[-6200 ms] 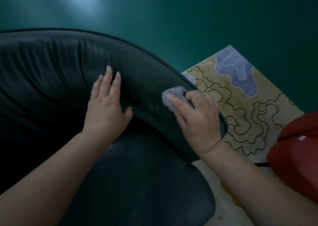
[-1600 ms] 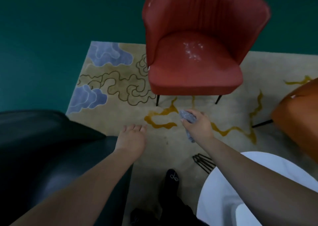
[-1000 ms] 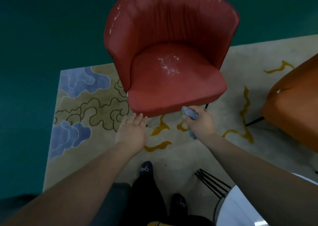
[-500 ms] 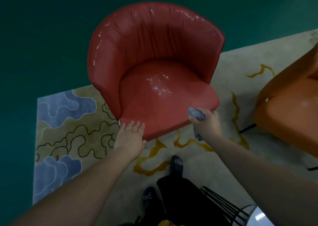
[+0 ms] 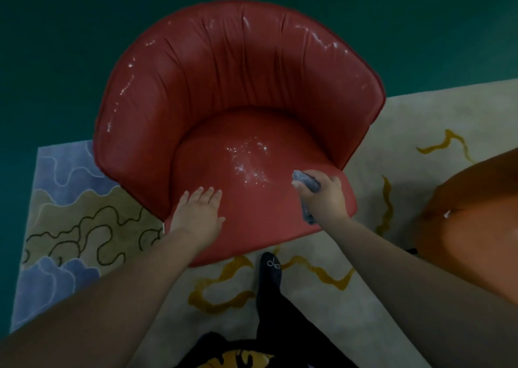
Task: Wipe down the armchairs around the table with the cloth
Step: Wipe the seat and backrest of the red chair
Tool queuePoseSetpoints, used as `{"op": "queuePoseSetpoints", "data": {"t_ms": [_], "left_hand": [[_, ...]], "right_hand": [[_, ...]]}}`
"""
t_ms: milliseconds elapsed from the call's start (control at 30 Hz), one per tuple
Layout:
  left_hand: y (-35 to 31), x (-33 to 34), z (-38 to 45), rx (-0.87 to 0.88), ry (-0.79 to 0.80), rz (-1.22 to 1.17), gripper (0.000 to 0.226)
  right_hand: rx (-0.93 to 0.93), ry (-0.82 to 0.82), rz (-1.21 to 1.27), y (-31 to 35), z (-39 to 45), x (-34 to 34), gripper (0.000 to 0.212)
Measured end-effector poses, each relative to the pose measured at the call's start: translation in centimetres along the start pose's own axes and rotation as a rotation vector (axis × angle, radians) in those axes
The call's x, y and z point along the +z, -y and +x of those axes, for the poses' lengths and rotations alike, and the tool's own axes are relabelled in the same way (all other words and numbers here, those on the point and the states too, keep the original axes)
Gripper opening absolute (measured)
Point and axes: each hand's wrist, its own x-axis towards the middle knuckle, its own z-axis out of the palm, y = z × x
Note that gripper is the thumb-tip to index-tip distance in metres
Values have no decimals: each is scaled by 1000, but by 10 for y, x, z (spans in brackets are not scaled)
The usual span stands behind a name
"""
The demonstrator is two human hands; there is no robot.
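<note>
At the far left a patterned rug [image 5: 70, 227] lies on the dark green floor [image 5: 42, 59], with blue cloud shapes and looping dark lines. Next comes the left hand [image 5: 197, 213], fingers straight and together, palm down over the front left of the seat of the red armchair [image 5: 238, 109]; whether it presses the seat or hovers just above cannot be told. The armchair fills the middle of the view, its curved back pleated and glossy, with bright specks of sheen or moisture in the middle of the seat. Below it a dark-socked foot [image 5: 270, 266] stands on the rug just in front of the seat edge.

Right of the specks, the right hand [image 5: 325, 196] is curled tight around the grey cloth [image 5: 307, 182], one bunched end poking out past the fingers towards the seat and a tail hanging below the palm. At the right edge sits part of an orange armchair [image 5: 471, 221].

The cloth looks soft, light and limp, so it is best kept balled in the palm to give a firm pad. The red upholstery looks smooth and slippery, likely padded and yielding; the chair seems light on thin legs, so a steadying palm on the seat front or the arm rim would probably stop it shifting under the strokes.
</note>
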Motion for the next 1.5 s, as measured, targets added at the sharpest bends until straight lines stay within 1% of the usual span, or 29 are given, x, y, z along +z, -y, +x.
{"op": "queuePoseSetpoints", "data": {"t_ms": [133,233,367,467,567,700,800,900,967,1033,1133,1200,1267,1300,1400,1433,1467,1500], "left_hand": [[-7,8,40,-49,23,-29,67],[-5,14,60,-83,11,-70,67],[8,35,101,-124,-18,-136,68],[22,59,140,-164,-24,-181,71],[37,86,182,-184,-23,-227,72],[53,119,233,-143,-37,-226,74],[63,141,265,-137,-55,-236,74],[72,156,292,-138,-107,-268,74],[74,163,308,-107,-149,-279,74],[74,168,322,-83,-185,-290,73],[78,174,336,-113,-214,-329,72],[82,178,340,-138,-220,-362,71],[85,181,341,-153,-211,-384,70],[85,183,342,-156,-206,-390,69],[84,184,341,-156,-205,-404,68],[84,184,341,-157,-204,-404,68],[86,183,341,-154,-201,-403,68],[87,183,341,-150,-196,-401,68]], "right_hand": [[-26,82,1,-8,49,8,34],[-29,94,13,-10,70,22,32],[-39,111,34,-22,112,57,29],[-7,99,45,-36,145,84,30],[-16,94,60,-50,181,114,29],[-17,67,130,-61,227,156,28],[-78,23,136,-64,265,184,28],[-157,-67,72,-73,306,204,27],[-194,-75,-12,-79,329,216,30],[-249,-55,-120,-86,344,229,36],[-338,-135,-315,-95,351,245,43],[-317,-205,-309,-99,351,252,43],[-290,-243,-232,-94,346,264,41],[-318,-211,-214,-89,341,273,40],[-525,12,-276,-79,321,299,42],[-568,30,-308,-79,322,298,44],[-576,-1,-339,-80,330,292,45],[-558,-69,-362,-84,340,285,44]]}}
